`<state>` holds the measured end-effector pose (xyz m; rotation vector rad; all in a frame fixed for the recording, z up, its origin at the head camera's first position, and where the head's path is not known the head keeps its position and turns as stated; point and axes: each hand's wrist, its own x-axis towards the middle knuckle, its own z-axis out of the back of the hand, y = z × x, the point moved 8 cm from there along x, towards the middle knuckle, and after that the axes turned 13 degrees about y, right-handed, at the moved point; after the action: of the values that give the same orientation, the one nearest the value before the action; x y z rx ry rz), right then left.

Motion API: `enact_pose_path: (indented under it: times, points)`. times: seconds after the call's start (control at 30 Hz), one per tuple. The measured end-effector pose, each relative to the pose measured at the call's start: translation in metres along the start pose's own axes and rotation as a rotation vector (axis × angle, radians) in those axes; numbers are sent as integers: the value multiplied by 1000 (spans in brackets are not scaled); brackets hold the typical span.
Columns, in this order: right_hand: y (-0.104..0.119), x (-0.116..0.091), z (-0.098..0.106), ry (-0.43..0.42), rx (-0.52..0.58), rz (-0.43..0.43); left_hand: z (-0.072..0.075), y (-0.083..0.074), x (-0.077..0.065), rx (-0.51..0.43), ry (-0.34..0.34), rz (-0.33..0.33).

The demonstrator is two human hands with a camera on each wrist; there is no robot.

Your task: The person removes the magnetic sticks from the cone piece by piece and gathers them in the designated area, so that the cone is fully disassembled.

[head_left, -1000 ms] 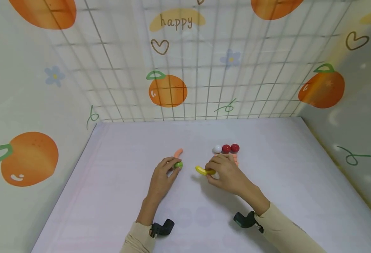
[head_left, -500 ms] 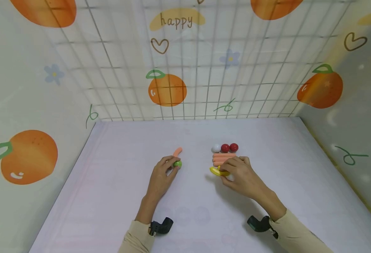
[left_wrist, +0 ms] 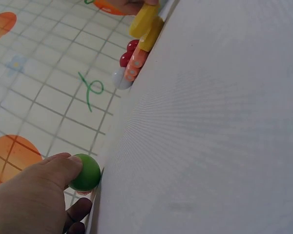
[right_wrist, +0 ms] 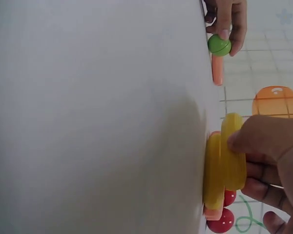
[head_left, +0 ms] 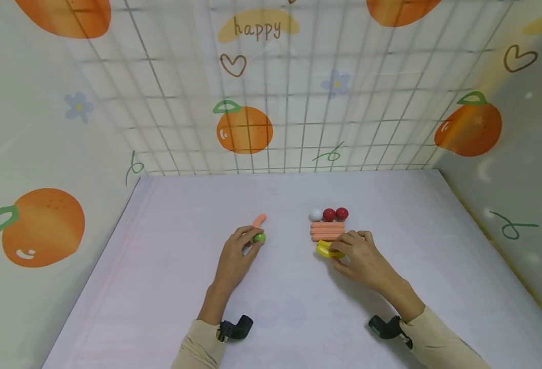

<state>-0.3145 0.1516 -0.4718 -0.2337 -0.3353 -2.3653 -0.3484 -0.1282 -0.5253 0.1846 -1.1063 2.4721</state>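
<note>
On the left, my left hand pinches a green ball between thumb and fingers, low at the table. A seam runs round this ball in the right wrist view. Behind those fingers lies a single pinkish-orange toy sausage, partly covered. My right hand grips a yellow toy banana by thumb and fingertips. Right beside the held one, a second toy banana lies on the table. Just beyond the bananas, several toy sausages are lined up side by side.
A white ball and two red balls form a row behind the sausages. The white table ends at a back wall of gridded, orange-printed cloth. Similar cloth hangs along both sides.
My right hand has carried the held banana rightward, to the front of the sausages beside the other banana. The sausages have come into fuller view. My left hand stays on the green ball.
</note>
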Motion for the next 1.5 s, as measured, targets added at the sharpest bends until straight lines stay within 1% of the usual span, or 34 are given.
enact_pose_path:
  times: [0.13,0.27,0.43,0.57,0.67,0.8,0.87,0.9,1.0,1.07,1.13,1.33,1.43,1.5]
  points:
    - [-1,1,-3,10,-27,3,1,2,-1,-4,-1,17]
    - [-3,2,-7,31,-41,-9,2,1,-1,-5,-5,6]
    - [-6,0,-9,50,-26,-17,1,1,0,-20,5,25]
    - [-7,1,-11,48,-18,-17,2,1,0,3,4,32]
    - [-7,2,-11,36,-21,-8,2,-2,0,10,1,2]
    - [-4,2,-9,-5,-33,20,0,-8,0,-41,25,-55]
    - [1,3,-8,-32,-35,47,-1,-10,0,-42,24,-68]
    - [3,3,-7,-45,-36,61,-1,-10,0,-33,20,-70]
    - [11,5,-7,-68,-23,103,-1,-10,0,41,8,-74]
    - [17,8,-8,-73,-12,119,-3,-10,-1,89,17,-84]
    - [22,11,-9,-74,3,131,-5,-10,-1,114,31,-104]
    - [33,19,-16,-50,34,131,-6,-14,-1,147,41,-150]
    - [37,26,-19,-30,48,118,-6,-16,-1,167,53,-155]
    - [40,32,-21,-18,66,109,-5,-15,0,174,57,-139]
